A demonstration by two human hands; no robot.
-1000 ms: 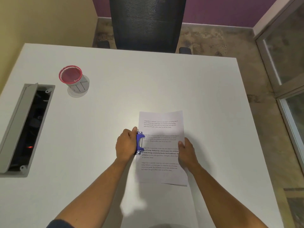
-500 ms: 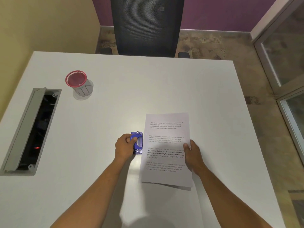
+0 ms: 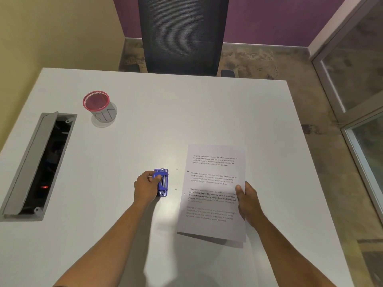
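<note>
The fingers (image 3: 155, 177) of your left hand (image 3: 146, 188) are curled round the one blue hole punch (image 3: 163, 183), grasping it from its left side. The punch sits on the white worktop (image 3: 145, 121) near the paper's left edge but apart from it. Your right hand (image 3: 248, 204) pinches the printed sheet (image 3: 213, 224) at its right edge. Your thumb (image 3: 238, 188) lies on top, and the rest of that hand's fingers are hidden beneath the paper. You cannot tell from here whether it is a single sheet or more. It lies right of the punch on the near right part of the worktop, with a shadow under its near edge. It carries four blocks of text and two dark punched holes (image 3: 188, 171) along its left margin. Two small round specks (image 3: 176, 169) lie on the bare worktop between the punch and the paper. Farther out to the left stands one red-rimmed mesh cup (image 3: 96, 101). Beyond it, at the left edge, is one open grey cable hatch (image 3: 31, 162) with a small red light inside. One dark mesh-backed chair (image 3: 182, 34) stands at the far side of the worktop.
</note>
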